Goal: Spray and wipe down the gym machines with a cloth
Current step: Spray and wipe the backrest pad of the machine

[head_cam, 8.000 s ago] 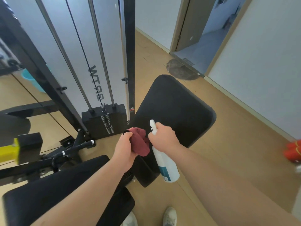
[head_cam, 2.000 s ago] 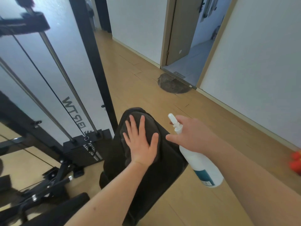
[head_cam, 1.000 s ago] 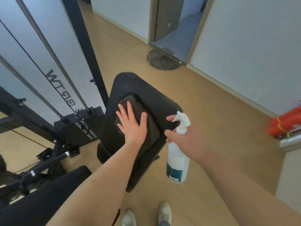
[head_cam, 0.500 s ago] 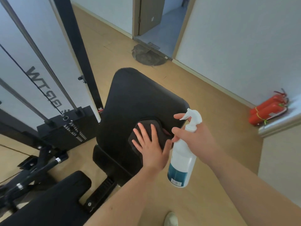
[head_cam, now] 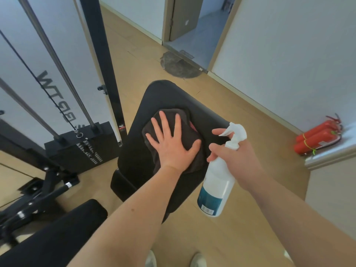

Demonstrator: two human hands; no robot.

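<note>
Pad [head_cam: 163,95] lay bare at 12 o'clock of the cloth [head_cam: 185,116], upright [head_cam: 108,83] and weight stack [head_cam: 82,149] crowded 9 to 10 o'clock — spray bottle [head_cam: 217,182] hung close at 3 o'clock, floor [head_cam: 260,143] free beyond.

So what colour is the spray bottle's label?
Teal label on the white spray bottle; head view.

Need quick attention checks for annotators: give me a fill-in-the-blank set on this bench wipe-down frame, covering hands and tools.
1. The left hand presses a dark ____ flat on the black bench pad.
2. The right hand grips a white spray ____ with a teal label.
3. ____ red fire extinguishers lie side by side near the wall.
Missing words: cloth; bottle; two.
</note>
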